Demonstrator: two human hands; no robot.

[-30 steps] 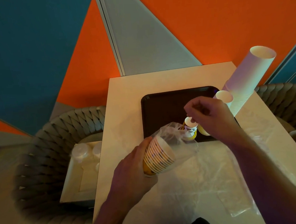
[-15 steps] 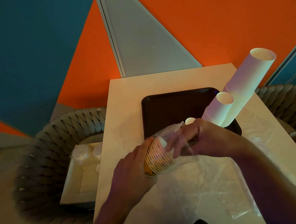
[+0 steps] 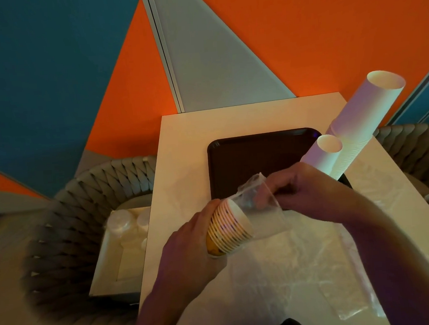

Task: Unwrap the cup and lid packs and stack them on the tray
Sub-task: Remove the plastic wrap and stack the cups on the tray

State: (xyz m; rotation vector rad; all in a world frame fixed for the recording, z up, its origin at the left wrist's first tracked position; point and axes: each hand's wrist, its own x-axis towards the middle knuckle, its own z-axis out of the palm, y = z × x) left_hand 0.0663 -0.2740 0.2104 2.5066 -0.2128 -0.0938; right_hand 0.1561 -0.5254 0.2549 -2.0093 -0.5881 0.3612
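Observation:
My left hand (image 3: 189,250) grips a short stack of yellow patterned paper cups (image 3: 228,228), held on its side above the table's near half. A clear plastic wrapper (image 3: 265,209) still covers the stack's open end. My right hand (image 3: 301,189) pinches that wrapper at its far end, fingers partly inside the plastic. Behind the hands lies the dark brown tray (image 3: 253,157). At the tray's right edge stand a tall stack of white cups (image 3: 363,121) and a shorter white stack (image 3: 322,154).
Loose clear plastic wrap (image 3: 304,262) is spread over the beige table (image 3: 181,144) in front of me. A woven chair on the left holds a white box (image 3: 118,252) with wrapped lid packs (image 3: 121,219). Another woven chair (image 3: 416,153) stands on the right.
My right hand came down from above the tray to the wrapped cup stack and took hold of the wrapper. The left hand has stayed in place with the stack.

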